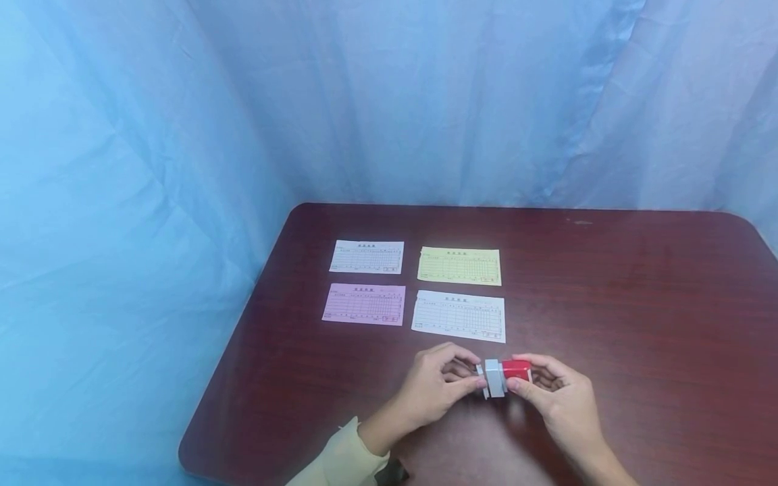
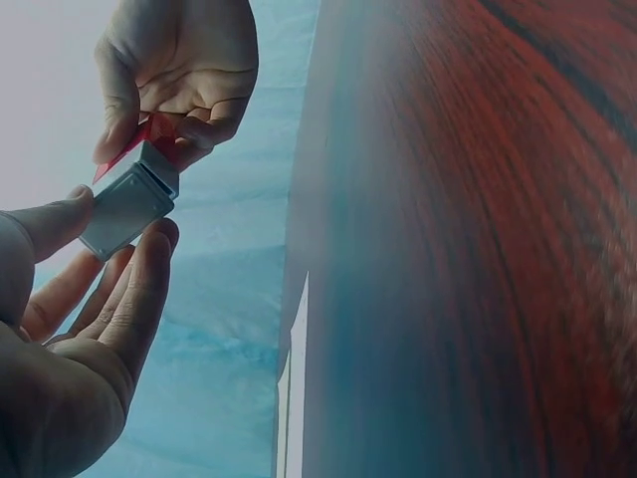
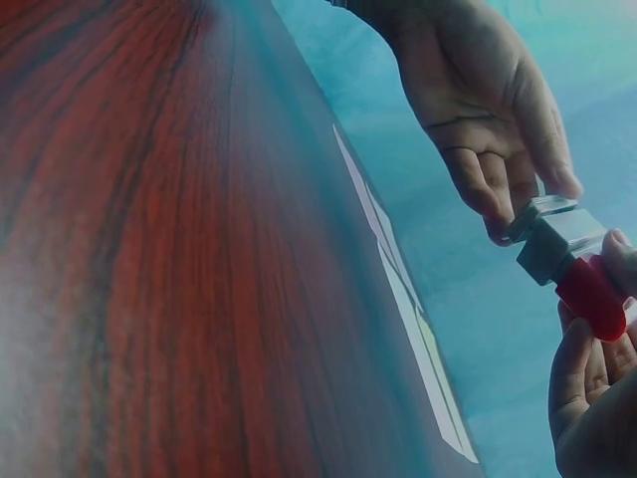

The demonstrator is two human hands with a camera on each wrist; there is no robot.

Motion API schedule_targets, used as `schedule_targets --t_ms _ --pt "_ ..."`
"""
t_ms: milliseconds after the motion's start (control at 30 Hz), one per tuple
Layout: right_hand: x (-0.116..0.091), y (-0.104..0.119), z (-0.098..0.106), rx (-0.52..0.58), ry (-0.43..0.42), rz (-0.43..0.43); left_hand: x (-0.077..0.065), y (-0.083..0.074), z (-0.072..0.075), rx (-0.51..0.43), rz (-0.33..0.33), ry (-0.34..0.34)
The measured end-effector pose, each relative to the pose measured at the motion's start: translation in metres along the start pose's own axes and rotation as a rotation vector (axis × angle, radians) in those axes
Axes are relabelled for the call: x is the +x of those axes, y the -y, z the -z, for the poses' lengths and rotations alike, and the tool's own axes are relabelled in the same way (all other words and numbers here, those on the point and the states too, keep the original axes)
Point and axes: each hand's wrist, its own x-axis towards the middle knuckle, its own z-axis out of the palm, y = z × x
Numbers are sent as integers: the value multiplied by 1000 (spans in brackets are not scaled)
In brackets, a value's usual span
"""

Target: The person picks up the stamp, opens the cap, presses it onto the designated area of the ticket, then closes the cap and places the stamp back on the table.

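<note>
A self-inking stamp with a red handle and a grey body is held above the table's near part. My right hand grips the red handle between thumb and fingers. My left hand pinches the stamp's flat cap at its edges. In the head view a narrow gap shows between cap and body. The right wrist view shows the cap lined up with the grey body; whether they touch at any point I cannot tell.
Several printed slips lie beyond the hands: a white slip, a yellow slip, a pink slip and a second white slip. Each bears a small red mark at its lower right. Blue curtains hang behind the dark wooden table.
</note>
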Motion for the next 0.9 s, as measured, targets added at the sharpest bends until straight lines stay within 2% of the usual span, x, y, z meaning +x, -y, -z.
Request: schedule_targets --t_ms 433,767,900 --pt "-1 -1 1 -54 4 -12 0 2 -4 -24 -17 4" --pt "-1 1 0 4 9 -19 -1 0 -3 -40 -5 -5" --pt "-2 2 0 80 11 -23 -1 0 -3 -54 -15 -11"
